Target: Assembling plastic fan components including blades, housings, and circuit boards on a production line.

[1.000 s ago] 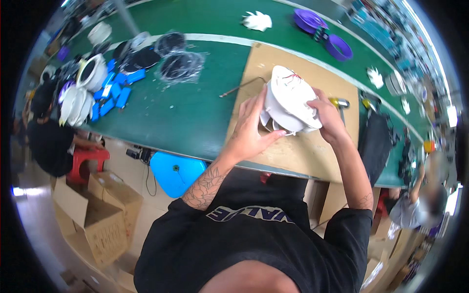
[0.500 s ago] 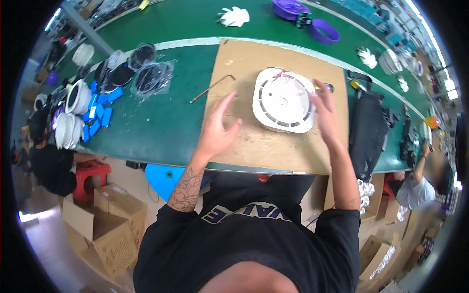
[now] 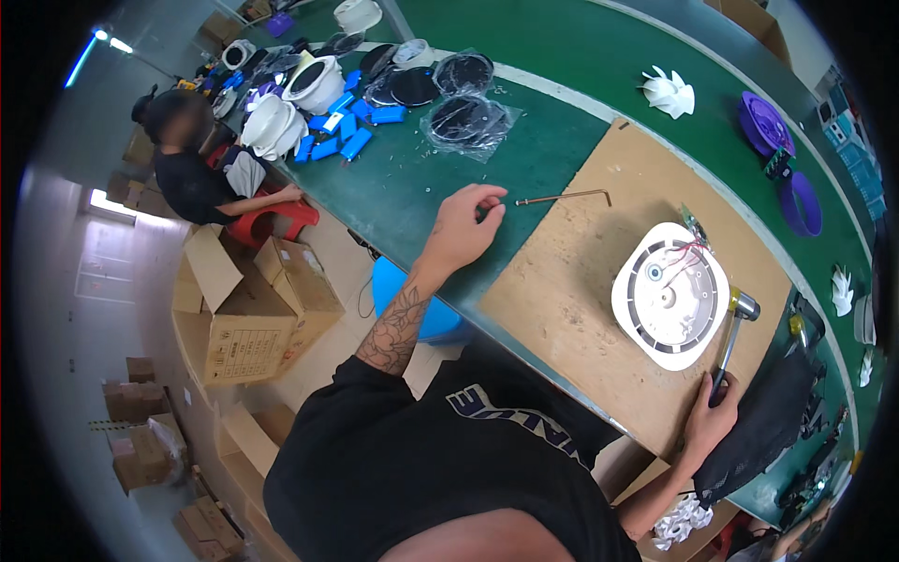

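On a brown cardboard sheet [image 3: 562,281] lies a white round-cornered fan housing [image 3: 670,298] with a slotted ring, red wires and a small green circuit board [image 3: 694,223] at its far edge. My right hand [image 3: 710,417] is closed round the dark handle end of a mallet [image 3: 744,305], whose yellow-and-grey head rests beside the housing. Over the green table my left hand [image 3: 464,225] has its fingers loosely curled, thumb and forefinger apart, holding nothing. Just beyond those fingertips is the end of a copper-coloured hex key [image 3: 567,196], lying partly on the cardboard.
Blue battery packs [image 3: 348,131], white housings [image 3: 273,126] and bagged black discs [image 3: 466,124] crowd the far left. White fan blades [image 3: 669,92] and purple parts [image 3: 766,124] sit on the green belt. A black mesh bag [image 3: 763,426] lies at right. A co-worker [image 3: 183,159] sits at left.
The view has swung left and tilted. My left hand has moved from above the cardboard toward the hex key. My right hand has left the housing's side and taken hold of the mallet handle.
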The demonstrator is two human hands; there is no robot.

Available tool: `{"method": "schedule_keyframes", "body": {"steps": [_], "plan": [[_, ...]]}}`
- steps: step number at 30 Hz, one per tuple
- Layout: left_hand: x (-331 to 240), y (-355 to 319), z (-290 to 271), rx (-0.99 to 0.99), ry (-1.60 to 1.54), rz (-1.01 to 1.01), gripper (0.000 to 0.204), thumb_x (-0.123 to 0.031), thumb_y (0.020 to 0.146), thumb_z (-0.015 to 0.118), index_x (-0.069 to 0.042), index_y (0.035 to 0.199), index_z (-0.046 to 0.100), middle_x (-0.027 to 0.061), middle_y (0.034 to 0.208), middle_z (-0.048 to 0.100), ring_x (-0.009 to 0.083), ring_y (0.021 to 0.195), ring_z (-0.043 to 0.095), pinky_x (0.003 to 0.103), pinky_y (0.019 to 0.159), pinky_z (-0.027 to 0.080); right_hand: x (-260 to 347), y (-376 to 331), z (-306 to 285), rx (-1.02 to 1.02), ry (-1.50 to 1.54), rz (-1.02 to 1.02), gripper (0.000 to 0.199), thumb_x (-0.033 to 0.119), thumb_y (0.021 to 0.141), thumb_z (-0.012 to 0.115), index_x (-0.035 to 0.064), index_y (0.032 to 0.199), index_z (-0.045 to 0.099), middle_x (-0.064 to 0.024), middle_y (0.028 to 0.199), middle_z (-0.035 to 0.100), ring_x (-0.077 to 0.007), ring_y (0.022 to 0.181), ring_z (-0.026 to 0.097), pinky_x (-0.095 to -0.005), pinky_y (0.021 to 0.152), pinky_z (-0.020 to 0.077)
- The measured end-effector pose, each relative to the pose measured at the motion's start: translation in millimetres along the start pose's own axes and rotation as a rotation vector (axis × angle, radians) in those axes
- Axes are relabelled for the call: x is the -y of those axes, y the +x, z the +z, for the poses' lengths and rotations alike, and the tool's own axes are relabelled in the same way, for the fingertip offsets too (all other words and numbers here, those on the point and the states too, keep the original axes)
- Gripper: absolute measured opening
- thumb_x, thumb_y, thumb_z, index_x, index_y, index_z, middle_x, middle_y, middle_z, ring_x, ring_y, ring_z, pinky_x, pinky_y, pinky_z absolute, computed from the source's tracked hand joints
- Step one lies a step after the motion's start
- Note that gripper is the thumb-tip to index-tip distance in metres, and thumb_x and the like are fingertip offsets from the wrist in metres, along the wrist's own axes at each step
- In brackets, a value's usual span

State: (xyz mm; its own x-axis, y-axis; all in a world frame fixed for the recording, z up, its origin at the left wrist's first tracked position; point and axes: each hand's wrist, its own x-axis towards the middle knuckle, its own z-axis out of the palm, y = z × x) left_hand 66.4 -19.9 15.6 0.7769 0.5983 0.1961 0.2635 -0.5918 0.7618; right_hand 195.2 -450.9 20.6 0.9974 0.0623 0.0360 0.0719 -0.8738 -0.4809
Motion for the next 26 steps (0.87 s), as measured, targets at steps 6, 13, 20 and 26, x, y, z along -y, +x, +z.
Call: {"method": "schedule_keyframes", "body": {"steps": [6,13,20,26], "plan": [[-25.4,56.4,26.5,0.221,0.273,0.358,0.025,-0.003,0.078,0.064,-0.002,0.103,0.063,0.0127,0.092,0.062,0.0295,0.092,0.06,0.038,0.082,0.049,10.6,2.2,5.8,-0.01,0.156,-0.024,0.029,0.019,0.085,0.071,0.0001,0.107,0.063,-0.0182,0.08,0.066,-0.027,0.07,0.064,-0.0351,0.068,0.0503],[-22.6,102.9,59.1,0.485,0.471,0.414,0.033,0.0,0.076,0.061,0.0,0.109,0.055,0.0149,0.082,0.062,0.0326,0.082,0.065,0.042,0.076,0.051,3.2,5.6,3.8,-0.062,0.146,-0.088,0.03,0.023,0.083,0.073,0.0012,0.103,0.064,-0.0167,0.081,0.066,-0.0288,0.069,0.064,-0.0354,0.065,0.0501],[-123.9,57.9,33.2,0.458,-0.787,0.082,0.037,0.017,0.082,0.054,0.0,0.114,0.044,0.0095,0.095,0.055,0.0254,0.093,0.068,0.033,0.08,0.057,-4.4,8.9,0.1,-0.064,0.169,-0.075,0.029,0.02,0.083,0.072,-0.0001,0.103,0.064,-0.017,0.083,0.066,-0.0303,0.069,0.063,-0.0355,0.066,0.0506],[-157.8,19.0,78.6,0.562,-0.769,0.17,0.047,0.017,0.082,0.056,-0.004,0.12,0.039,0.0164,0.112,0.049,0.0314,0.103,0.067,0.038,0.084,0.057,-4.8,10.3,3.2,0.011,0.242,0.024,0.028,0.018,0.085,0.071,0.0018,0.107,0.065,-0.016,0.088,0.069,-0.0232,0.074,0.067,-0.0342,0.069,0.0515]]}}
